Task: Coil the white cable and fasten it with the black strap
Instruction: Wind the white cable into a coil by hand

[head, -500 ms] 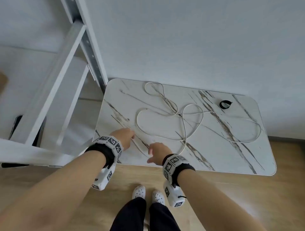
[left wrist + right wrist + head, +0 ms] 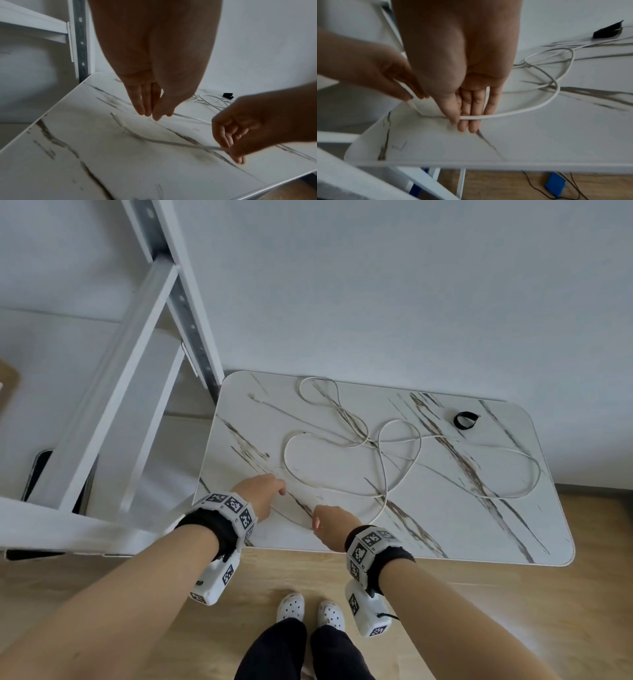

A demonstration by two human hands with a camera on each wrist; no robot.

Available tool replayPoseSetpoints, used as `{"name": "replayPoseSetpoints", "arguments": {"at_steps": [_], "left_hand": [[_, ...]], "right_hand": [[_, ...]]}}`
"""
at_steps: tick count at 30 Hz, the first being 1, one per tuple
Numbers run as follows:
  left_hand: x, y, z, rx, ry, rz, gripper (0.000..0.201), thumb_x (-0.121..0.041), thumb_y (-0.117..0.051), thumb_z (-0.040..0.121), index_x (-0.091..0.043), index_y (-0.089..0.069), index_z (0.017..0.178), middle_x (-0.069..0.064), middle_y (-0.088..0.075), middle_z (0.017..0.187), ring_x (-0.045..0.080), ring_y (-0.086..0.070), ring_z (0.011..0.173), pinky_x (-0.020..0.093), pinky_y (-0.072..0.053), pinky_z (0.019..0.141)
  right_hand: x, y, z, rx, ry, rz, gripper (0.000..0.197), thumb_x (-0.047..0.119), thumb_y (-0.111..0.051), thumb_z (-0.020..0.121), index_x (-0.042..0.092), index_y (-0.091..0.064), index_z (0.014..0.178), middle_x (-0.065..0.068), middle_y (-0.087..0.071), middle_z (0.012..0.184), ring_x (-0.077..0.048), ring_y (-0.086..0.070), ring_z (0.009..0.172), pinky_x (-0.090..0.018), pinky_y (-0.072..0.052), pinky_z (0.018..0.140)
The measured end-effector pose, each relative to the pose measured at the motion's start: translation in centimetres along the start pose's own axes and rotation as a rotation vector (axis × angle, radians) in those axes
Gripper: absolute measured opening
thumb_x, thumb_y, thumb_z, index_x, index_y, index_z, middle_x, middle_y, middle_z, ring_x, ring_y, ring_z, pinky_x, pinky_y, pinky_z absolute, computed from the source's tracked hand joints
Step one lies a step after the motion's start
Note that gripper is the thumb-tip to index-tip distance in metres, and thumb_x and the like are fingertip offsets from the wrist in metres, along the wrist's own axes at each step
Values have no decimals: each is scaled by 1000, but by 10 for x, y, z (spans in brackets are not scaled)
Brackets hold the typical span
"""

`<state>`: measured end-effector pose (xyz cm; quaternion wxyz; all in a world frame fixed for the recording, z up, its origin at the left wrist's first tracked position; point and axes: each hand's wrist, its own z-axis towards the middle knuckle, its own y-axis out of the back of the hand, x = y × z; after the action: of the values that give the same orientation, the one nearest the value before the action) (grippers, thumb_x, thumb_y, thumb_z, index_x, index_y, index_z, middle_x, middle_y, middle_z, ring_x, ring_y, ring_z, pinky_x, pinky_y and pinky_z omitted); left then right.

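A long white cable (image 2: 416, 440) sprawls in loose loops over the marble-patterned table (image 2: 513, 525). The black strap (image 2: 464, 420) lies curled at the far right of the table, apart from both hands. Near the front left edge, my right hand (image 2: 462, 121) pinches a stretch of the cable (image 2: 522, 110) between thumb and fingers. Just to its left, my left hand (image 2: 406, 92) holds the same cable at its fingertips. In the left wrist view the left hand (image 2: 154, 115) points down at the tabletop, and the cable (image 2: 171, 143) runs on to the right hand (image 2: 231, 135).
A white metal shelf frame (image 2: 137, 364) stands close to the table's left side. A wall runs behind the table. A dark flat object (image 2: 37, 470) lies under the frame. Below the table, a blue object (image 2: 555, 184) and thin black wires lie on the wooden floor.
Almost nothing differs; both hands stay close together on the cable at the table's front left, and the loops lie as before.
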<state>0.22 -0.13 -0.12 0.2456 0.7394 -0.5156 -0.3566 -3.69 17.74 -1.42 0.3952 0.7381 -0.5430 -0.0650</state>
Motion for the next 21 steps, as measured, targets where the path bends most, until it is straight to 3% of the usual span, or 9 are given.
{"name": "replayPoseSetpoints", "arguments": {"at_steps": [4,11,16,18,21], "left_hand": [[-15,11,-9,65,-34,29,49,2,-44,89,-17,-44,134,6,-46,139,25,-47,124,36,-41,102],[-41,27,-26,-79,-107,-98,33,-27,-46,96,-18,-51,127,0,-54,135,20,-49,123,29,-36,98],[-66,50,-31,-164,-135,-242,26,-28,-47,95,-15,-61,113,-2,-64,106,20,-60,104,28,-42,89],[-73,59,-32,-192,-121,-281,26,-31,-45,96,-16,-62,109,-7,-59,88,21,-60,94,31,-44,86],[-84,72,-30,-191,-113,-370,17,-27,-46,95,-22,-62,97,-11,-61,86,20,-63,95,30,-47,86]], "right_hand": [[-3,35,-18,-51,61,136,16,14,-46,91,9,-58,101,-13,-64,111,-31,-59,101,-41,-48,90],[-9,95,-49,-117,171,129,17,7,-46,90,5,-60,99,-13,-69,101,-19,-53,84,-29,-42,76],[-21,132,-64,-210,249,186,12,8,-50,87,17,-58,85,7,-59,73,-18,-57,80,-36,-49,79],[-26,148,-69,-231,274,201,10,9,-51,88,15,-59,87,8,-57,72,-17,-57,78,-38,-50,81],[-33,170,-72,-271,306,206,11,11,-53,89,11,-63,93,6,-58,74,-15,-55,74,-31,-50,73]]}}
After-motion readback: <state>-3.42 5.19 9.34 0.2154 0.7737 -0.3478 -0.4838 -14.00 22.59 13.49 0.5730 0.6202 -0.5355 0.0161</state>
